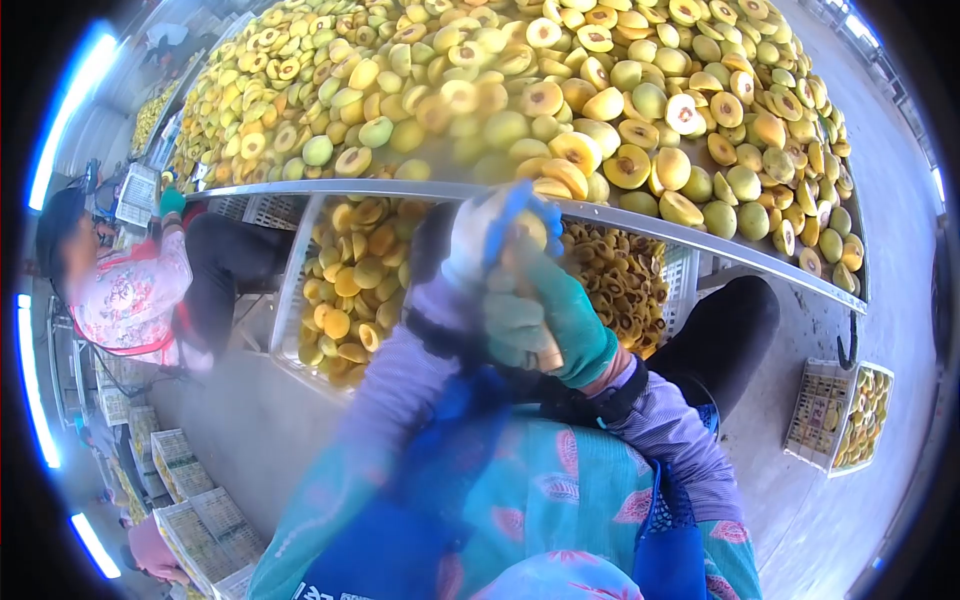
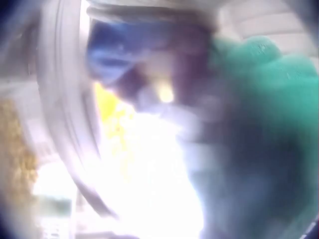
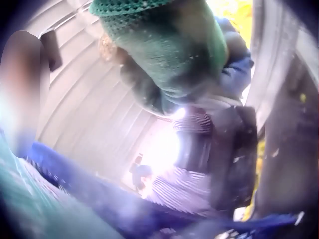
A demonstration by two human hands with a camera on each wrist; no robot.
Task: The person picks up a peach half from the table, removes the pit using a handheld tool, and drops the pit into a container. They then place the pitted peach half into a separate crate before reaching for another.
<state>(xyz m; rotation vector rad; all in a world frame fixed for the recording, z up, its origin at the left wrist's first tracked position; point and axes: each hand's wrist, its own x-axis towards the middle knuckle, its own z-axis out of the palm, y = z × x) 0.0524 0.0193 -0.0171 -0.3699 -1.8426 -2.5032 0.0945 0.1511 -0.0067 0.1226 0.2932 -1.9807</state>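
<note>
My left hand (image 1: 478, 240), in a white and blue glove, is blurred as it grips a yellowish piece of fruit (image 1: 530, 228) over the table's front rim. Right up against it, my green-gloved right hand (image 1: 552, 315) has its fingers curled round a pale wooden handle (image 1: 548, 350). The tool's working end is hidden between the two hands. In the right wrist view the butt of the handle (image 3: 107, 47) sticks out of the green glove. Glare and blur cover most of the left wrist view, where the green glove (image 2: 279, 74) fills the right side.
Halved yellow fruit (image 1: 640, 90) is heaped on the metal-edged table (image 1: 400, 187). Below its rim stand a crate of yellow halves (image 1: 345, 290) and a crate of brown-centred pieces (image 1: 625, 285). Another filled crate (image 1: 825, 415) is on the floor at right. A seated person (image 1: 130, 290) works at left.
</note>
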